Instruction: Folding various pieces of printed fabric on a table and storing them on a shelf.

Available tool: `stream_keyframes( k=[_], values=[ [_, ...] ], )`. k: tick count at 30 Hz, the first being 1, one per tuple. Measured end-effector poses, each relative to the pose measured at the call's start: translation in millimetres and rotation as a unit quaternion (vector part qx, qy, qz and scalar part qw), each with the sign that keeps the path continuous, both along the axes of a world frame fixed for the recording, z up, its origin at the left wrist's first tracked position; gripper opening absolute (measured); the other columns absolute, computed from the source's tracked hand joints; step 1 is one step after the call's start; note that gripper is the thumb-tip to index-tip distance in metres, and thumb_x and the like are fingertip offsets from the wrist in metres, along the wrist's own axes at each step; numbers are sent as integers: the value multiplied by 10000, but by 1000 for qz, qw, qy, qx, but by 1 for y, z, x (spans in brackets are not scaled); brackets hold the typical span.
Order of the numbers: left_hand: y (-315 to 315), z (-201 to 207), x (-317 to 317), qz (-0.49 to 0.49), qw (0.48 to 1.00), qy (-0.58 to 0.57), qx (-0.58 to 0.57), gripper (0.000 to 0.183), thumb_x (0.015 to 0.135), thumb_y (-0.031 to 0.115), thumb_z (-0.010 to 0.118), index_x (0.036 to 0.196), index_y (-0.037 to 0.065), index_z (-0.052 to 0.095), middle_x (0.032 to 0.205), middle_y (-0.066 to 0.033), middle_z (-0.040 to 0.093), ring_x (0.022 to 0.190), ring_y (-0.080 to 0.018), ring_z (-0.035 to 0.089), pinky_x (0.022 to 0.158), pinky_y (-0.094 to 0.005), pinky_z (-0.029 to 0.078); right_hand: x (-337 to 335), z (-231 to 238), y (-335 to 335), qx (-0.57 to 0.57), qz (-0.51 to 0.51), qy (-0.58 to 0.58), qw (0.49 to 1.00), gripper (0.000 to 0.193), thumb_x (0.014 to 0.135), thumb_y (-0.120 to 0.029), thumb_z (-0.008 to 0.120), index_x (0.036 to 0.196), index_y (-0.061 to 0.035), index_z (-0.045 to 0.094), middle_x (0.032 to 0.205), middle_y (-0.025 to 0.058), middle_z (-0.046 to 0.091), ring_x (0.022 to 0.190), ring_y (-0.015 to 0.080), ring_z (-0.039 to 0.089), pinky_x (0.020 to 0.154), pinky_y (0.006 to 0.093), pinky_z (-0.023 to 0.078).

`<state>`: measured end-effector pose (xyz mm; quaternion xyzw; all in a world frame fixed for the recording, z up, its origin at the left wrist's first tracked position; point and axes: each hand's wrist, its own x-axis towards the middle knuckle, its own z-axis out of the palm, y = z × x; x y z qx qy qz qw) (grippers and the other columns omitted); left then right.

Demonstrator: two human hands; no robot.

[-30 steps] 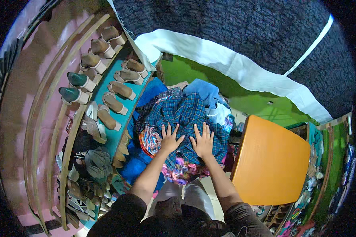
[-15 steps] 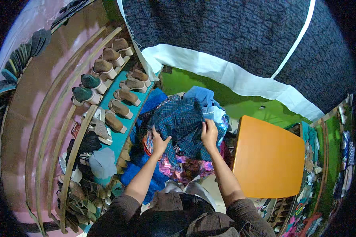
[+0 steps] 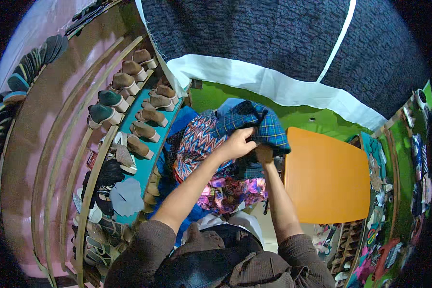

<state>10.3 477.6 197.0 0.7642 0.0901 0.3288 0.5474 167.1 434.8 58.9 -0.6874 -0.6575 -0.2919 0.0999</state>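
A dark blue and green plaid garment [image 3: 272,128] is lifted and bunched over a pile of clothes in front of me. My left hand [image 3: 237,145] is closed on its near edge, with the thumb pointing right. My right hand [image 3: 264,153] is just beside it, tucked under a hanging fold; its fingers are mostly hidden, but the hand looks closed on the cloth. Beneath lie a zigzag-patterned garment [image 3: 197,141] in red, white and blue and a shiny pink and purple floral cloth [image 3: 230,194].
An orange-brown table or stool top [image 3: 326,177] stands close on my right. To the left, a teal shelf [image 3: 146,103] and wooden rails carry rows of shoes [image 3: 149,115]. Dark patterned fabric [image 3: 254,38] with a white border hangs ahead. More shelves with small goods line the right side.
Both hands have moved together, the left one rightward, gathering the plaid garment up and to the right. The zigzag garment beneath is now uncovered. My view has shifted slightly.
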Motion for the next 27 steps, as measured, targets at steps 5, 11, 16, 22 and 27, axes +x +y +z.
stream_keyframes(
  k=[5,11,16,22,27],
  values=[
    [-5,-51,-15,244,948,57,194,521,681,169,692,1128,7,480,1033,-207,548,992,-352,522,862,-401,422,65,76,-28,94,35,362,927,260,807,-106,515,1029,27,541,1033,127,577,926,175,519,839,315,414],
    [-41,-95,9,262,943,139,152,616,706,181,681,1221,19,384,1222,-200,365,1136,-353,390,953,-396,343,123,148,-96,261,85,557,784,230,811,-65,486,1017,22,540,941,98,589,872,140,519,775,279,425],
    [-74,-86,60,233,942,153,188,604,718,229,661,1227,37,397,1188,-180,441,1099,-342,443,921,-409,367,172,180,-161,349,-23,333,876,220,759,-33,480,967,1,544,872,135,542,836,283,522,758,342,412],
    [-174,-92,145,143,959,192,152,722,718,310,667,1304,87,309,1247,-179,378,1154,-372,373,957,-444,318,193,115,-249,15,-150,222,963,625,575,-66,664,1161,-139,457,1049,165,478,983,355,429,847,439,390],
    [-263,-134,195,74,951,247,170,733,713,294,667,1312,95,293,1220,-177,379,1143,-351,380,956,-446,305,213,9,-358,-258,-133,336,896,379,718,-252,617,1083,-152,593,1104,127,500,1079,337,393,906,429,363]
  ],
)
